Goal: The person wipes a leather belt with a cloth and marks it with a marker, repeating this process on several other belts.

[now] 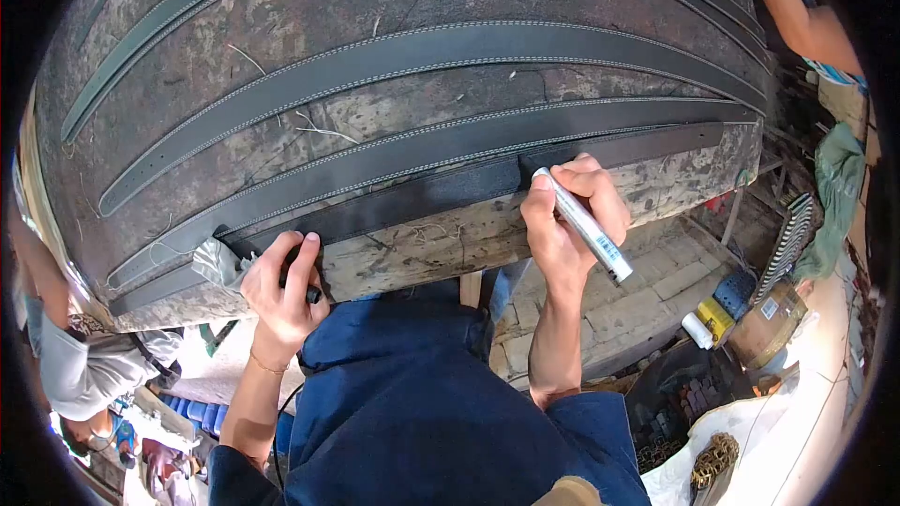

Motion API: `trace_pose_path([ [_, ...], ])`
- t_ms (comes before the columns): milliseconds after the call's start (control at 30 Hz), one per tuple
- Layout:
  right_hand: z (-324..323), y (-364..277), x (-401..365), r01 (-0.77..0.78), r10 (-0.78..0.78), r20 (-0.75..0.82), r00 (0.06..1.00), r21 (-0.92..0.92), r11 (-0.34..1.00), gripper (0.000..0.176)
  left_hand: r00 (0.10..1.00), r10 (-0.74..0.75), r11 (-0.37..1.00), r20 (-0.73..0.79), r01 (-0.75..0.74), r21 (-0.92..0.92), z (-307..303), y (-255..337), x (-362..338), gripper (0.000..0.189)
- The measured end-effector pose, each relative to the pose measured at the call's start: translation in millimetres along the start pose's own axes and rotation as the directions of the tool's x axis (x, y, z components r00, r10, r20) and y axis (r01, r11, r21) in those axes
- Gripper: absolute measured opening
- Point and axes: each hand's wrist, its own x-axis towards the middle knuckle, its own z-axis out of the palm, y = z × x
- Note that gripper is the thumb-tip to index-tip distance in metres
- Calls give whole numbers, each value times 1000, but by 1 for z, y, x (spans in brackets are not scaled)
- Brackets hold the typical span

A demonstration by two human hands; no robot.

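My right hand [555, 242] is closed around a white marker pen [592, 236]. The pen's dark tip touches or hovers just over the edge of the nearest dark leather belt strap [441, 193]. My left hand [279, 292] rests at the left part of that strap, its fingertips pressing on it. A small black piece [313, 295], possibly the pen's cap, is tucked in its fingers. Crumpled greyish plastic or cloth [217, 264] lies beside this hand. Just beyond, a dark belt with pale edge stitching [394, 157] runs alongside the strap.
Several more stitched belts [450, 45] lie across the stained worktable [375, 117], with loose threads on it. Another person's arm [797, 23] shows at upper right, and a person [89, 365] is at left. A cardboard box [771, 323] and a yellow roll [715, 319] stand low right.
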Motion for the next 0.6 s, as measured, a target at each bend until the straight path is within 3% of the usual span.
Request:
trace_pose_path([
  [133, -2, -4, 1, 10, -8, 59, 998, -30, 1000, 15, 1000, -3, 1000, -7, 3, -4, 0, 0, 1, 57],
  [233, 0, -2, -1, 31, -30, 42, 999, -33, 999, 15, 1000, 7, 1000, -13, -7, 8, 0, 0, 2, 57],
  [300, -1, 2, -5, 19, -17, -76, 997, 28, 999, 15, 1000, 4, 1000, -14, -4, 6, 0, 0, 2, 56],
  [433, -1, -1, -3, 33, -34, -73, 997, -18, 999, 14, 1000, -6, 1000, -16, 6, 2, 1, 0, 0, 57],
  [600, 0, -4, -5, -61, 53, -98, 994, -84, 995, 14, 1000, -3, 1000, -14, 3, -7, 0, 0, 2, 58],
])
